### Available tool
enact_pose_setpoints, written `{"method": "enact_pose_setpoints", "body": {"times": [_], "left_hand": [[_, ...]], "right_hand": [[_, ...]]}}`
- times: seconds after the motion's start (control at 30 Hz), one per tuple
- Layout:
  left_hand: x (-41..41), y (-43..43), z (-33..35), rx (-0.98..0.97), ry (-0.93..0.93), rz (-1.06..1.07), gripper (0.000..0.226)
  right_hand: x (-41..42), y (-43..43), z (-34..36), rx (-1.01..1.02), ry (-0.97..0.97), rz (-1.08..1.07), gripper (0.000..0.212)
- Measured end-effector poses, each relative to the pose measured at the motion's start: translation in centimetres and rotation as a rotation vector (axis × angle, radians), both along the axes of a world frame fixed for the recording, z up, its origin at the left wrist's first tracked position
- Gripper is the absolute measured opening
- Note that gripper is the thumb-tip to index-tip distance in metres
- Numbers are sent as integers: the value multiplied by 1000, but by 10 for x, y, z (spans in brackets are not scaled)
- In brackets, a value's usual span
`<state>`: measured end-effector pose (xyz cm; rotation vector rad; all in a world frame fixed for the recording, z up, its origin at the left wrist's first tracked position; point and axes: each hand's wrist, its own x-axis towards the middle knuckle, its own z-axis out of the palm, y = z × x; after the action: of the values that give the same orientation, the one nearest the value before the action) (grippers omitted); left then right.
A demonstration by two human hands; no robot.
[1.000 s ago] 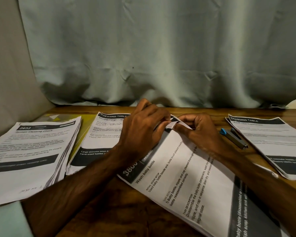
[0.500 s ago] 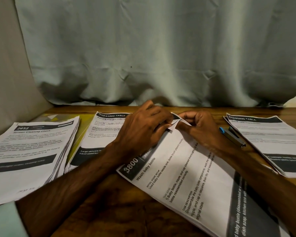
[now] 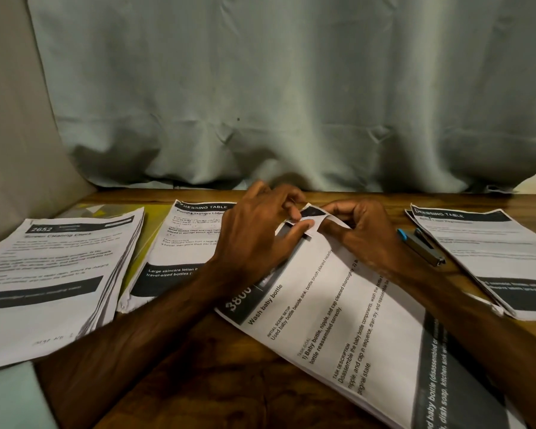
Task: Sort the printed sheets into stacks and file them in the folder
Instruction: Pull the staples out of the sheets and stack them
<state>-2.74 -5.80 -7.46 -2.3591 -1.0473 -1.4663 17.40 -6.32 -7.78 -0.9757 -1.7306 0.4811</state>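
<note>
- I judge this to be the sorting step. My left hand (image 3: 254,239) and right hand (image 3: 365,233) both pinch the folded-up corner (image 3: 310,213) of the baby-bottle stack (image 3: 338,320). The stack lies slanted on the tabletop (image 3: 229,366), under both wrists.
- The next move probably calls for squaring that corner with a firm pinch, because thin sheets slide. The stapler (image 3: 421,246) lies just right of my right hand.
- The folder (image 3: 150,233), glossy yellow-green, lies left of my left hand, under the middle stack (image 3: 180,243). Nothing looks filed yet.
- The paper is limp, matt white with black bands. The stapler is slim and grey with a blue tip, and the tabletop is dark, grained wood.
</note>
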Motion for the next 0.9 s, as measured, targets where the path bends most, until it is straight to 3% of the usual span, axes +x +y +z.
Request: {"method": "enact_pose_setpoints", "body": {"times": [0.17,0.33,0.43,0.9], "left_hand": [[-1,2,2,-88,-89,3,46],[2,11,-3,-519,-433,-248,27],[3,14,-5,-642,-537,-332,21],[-2,10,-1,-477,-410,-246,11]], "right_hand": [[1,2,-1,-20,46,18,13],[1,2,-2,-20,53,26,12],[1,3,-2,-7,19,12,13],[3,7,-6,4,7,29,14]]}}
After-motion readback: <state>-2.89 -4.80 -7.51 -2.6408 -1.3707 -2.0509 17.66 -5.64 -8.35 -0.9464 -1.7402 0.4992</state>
